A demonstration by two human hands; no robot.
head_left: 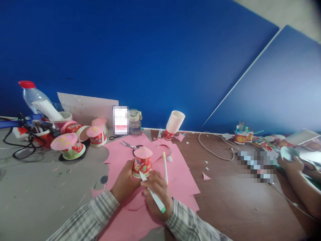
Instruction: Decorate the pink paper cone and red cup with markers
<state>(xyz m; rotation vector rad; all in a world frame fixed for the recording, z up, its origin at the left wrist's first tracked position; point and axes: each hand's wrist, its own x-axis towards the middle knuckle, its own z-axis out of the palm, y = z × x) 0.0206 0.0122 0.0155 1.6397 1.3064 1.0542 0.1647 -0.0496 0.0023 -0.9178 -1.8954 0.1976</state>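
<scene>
My left hand (124, 182) is wrapped round a red patterned paper cup (141, 165) that stands upside down on pink paper (175, 180), with a pink paper cone on top. My right hand (157, 194) grips a white marker with a green end (153, 195), its tip touching the cup's lower side. A second white pen (165, 167) lies on the pink paper just right of the cup. Scissors (130, 145) rest behind it.
Several finished cone-topped cups (70, 144) sit at the left near a plastic bottle (35, 98) and cables. A stack of paper cups (174, 124), a glass jar (135, 121) and a white cable (215, 147) lie behind. Another person's hand (292, 164) works at the right.
</scene>
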